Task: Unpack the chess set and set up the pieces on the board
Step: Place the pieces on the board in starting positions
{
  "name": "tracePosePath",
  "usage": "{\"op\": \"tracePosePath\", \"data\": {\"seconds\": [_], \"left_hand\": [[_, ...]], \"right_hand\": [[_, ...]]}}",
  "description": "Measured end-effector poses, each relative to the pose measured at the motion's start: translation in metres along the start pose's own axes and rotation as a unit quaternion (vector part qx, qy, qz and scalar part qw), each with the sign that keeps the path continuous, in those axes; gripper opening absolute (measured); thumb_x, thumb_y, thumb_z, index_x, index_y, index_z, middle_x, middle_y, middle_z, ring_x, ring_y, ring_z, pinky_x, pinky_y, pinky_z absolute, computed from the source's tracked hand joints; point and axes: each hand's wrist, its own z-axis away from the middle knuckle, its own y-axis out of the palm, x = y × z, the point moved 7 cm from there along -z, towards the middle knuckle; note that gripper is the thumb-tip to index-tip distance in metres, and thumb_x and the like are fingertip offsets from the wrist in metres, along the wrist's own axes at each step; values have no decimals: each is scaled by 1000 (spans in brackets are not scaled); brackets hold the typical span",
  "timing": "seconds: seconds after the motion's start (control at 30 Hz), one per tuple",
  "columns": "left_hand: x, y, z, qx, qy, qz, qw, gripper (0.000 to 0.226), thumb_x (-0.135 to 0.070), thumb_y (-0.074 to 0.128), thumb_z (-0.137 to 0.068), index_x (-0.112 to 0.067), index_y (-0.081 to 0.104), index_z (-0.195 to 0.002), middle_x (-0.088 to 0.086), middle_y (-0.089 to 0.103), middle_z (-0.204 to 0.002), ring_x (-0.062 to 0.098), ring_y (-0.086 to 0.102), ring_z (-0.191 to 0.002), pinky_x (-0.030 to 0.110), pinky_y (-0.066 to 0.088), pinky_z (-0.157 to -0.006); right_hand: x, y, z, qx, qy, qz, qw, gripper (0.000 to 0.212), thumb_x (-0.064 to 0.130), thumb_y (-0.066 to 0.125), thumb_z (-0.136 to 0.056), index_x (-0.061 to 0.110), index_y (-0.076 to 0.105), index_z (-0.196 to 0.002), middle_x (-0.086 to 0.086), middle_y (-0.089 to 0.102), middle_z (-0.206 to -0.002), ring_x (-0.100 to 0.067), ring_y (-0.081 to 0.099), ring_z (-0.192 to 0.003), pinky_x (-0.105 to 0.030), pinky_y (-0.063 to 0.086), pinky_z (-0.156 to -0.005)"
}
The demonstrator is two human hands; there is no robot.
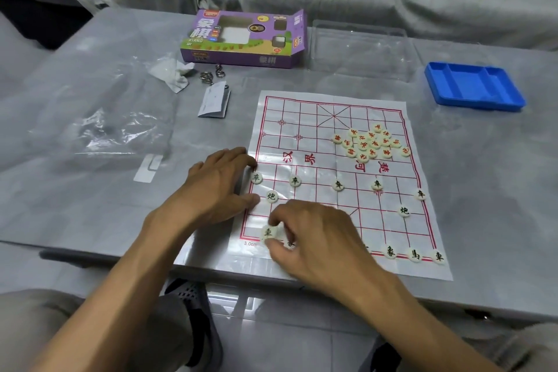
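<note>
A white paper xiangqi board (305, 127) with red lines lies on the grey table. Several black-lettered round pieces stand on its near half, among them a cannon (271, 196) and a chariot (439, 257) at the near right corner. A heap of red-lettered pieces (371, 142) sits on the far right part. My right hand (314, 238) pinches a black-lettered piece (268, 232) at the board's near left corner and covers other pieces in the near row. My left hand (217, 184) rests flat on the board's left edge, fingers straight.
The purple chess box (241, 39) lies open at the back, a clear plastic lid (359, 48) to its right and a blue tray (474, 84) further right. A folded leaflet (213, 103), metal rings (206, 75), crumpled paper and a plastic bag (99, 127) lie left.
</note>
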Motion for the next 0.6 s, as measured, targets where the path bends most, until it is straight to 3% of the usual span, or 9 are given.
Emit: {"op": "tracePosePath", "data": {"seconds": [0.2, 0.37, 0.6], "left_hand": [[1, 0, 1, -18, 9, 12, 1000, 65, -51, 65, -80, -30, 42, -136, -6, 29, -154, 20, 26, -141, 48, 29, -111], [2, 1, 1, -10, 6, 24, 1000, 73, -60, 54, -71, -30, 43, -136, -7, 31, -152, 19, 25, -141, 48, 27, -112], [5, 3, 1, -13, 9, 16, 1000, 67, -57, 59, -77, -30, 42, -136, -8, 31, -152, 19, 25, -141, 47, 26, -111]], "right_hand": [[23, 26, -15, 8, -34, 13, 999, 22, 37, 53, -88, 20, 62, -99, 2, 66, -99, -26, 62, -88, -35, 44, -66], [26, 33, -26, 11, -42, 52, 998, 19, 37, 52, -88, 21, 60, -94, 1, 66, -97, -28, 61, -88, -34, 36, -62], [19, 37, -27, 32, -24, 34, 999, 25, 43, 54, -88, 22, 61, -101, 2, 66, -104, -26, 61, -96, -37, 47, -74]]}}
